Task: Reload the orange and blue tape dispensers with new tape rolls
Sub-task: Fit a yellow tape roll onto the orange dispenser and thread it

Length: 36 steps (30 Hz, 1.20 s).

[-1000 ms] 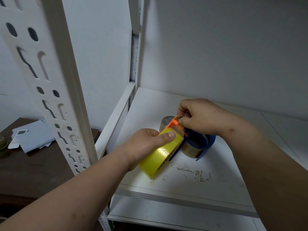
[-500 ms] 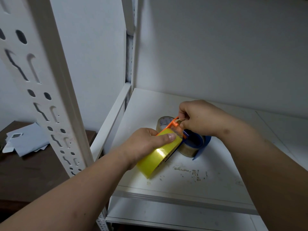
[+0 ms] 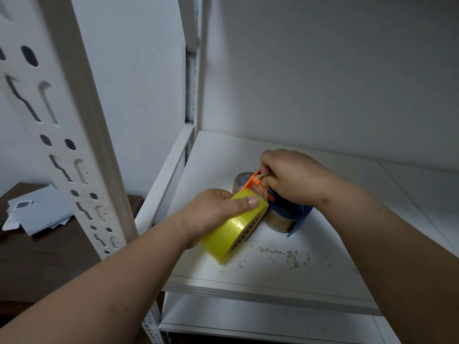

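Both hands (image 3: 213,209) (image 3: 293,177) clasp the orange dispenser (image 3: 255,182) above the shelf (image 3: 323,264).

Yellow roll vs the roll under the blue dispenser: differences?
The yellow roll is opaque yellow and held on edge by the left hand; the clear roll is see-through brownish and lies flat on the shelf. Orange dispenser sits at the yellow roll, blue dispenser on the clear roll. Both look nearly full.

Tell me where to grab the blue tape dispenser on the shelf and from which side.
Probably take the blue tape dispenser by its curved outer band, coming from the right front. That side faces open shelf, while the yellow tape roll and both hands crowd its left and back.
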Each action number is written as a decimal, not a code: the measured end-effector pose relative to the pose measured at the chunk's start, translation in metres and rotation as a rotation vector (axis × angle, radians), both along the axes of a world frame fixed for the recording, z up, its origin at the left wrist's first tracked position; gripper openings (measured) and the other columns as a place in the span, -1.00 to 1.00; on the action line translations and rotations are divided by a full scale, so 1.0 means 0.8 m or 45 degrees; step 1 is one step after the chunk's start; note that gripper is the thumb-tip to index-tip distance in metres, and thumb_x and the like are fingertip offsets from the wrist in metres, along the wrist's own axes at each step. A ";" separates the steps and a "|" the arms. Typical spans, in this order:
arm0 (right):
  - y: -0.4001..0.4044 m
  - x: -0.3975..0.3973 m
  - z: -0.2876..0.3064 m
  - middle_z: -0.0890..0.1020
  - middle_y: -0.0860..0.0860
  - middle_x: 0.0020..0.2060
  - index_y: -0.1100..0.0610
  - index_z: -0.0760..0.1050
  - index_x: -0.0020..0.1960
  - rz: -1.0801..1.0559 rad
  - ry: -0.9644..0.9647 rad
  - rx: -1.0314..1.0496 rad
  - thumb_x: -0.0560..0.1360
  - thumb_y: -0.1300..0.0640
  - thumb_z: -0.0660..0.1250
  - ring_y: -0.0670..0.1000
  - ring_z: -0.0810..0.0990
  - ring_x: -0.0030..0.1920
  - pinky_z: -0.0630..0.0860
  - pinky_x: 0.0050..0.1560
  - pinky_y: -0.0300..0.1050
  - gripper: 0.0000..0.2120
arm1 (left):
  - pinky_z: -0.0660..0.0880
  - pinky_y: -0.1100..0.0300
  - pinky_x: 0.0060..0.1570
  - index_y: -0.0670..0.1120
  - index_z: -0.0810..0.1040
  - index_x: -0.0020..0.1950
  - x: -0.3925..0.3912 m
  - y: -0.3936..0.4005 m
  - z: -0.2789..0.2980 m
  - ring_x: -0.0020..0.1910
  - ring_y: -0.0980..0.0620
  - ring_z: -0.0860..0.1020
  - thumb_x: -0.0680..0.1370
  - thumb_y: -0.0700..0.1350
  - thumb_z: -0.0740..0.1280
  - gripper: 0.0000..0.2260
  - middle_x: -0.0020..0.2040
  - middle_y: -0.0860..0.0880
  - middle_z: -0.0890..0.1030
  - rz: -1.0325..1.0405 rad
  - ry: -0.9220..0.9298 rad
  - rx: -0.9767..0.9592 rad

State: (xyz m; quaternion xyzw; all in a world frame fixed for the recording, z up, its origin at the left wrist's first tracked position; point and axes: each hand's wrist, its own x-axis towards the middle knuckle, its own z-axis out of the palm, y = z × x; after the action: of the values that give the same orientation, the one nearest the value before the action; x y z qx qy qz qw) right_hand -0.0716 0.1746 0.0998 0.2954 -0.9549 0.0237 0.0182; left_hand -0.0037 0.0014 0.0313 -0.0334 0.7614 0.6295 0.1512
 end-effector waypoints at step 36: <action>0.012 0.013 0.001 0.47 -0.02 -0.29 0.00 0.28 -0.30 -0.292 -0.151 -0.097 0.45 0.19 0.25 -0.04 0.39 -0.32 0.29 -0.39 -0.14 -0.78 | 0.64 0.15 -0.27 -0.08 0.65 -0.11 -0.008 0.003 -0.004 -0.30 0.01 0.71 0.36 0.28 0.45 -0.57 -0.23 -0.05 0.74 0.014 0.115 -0.086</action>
State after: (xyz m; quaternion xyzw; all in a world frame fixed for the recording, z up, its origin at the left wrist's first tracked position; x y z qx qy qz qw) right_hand -0.0615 0.1845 0.1008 0.1816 -0.9802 0.0751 -0.0245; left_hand -0.0100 0.0040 0.0280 -0.0141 0.7882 0.6050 0.1120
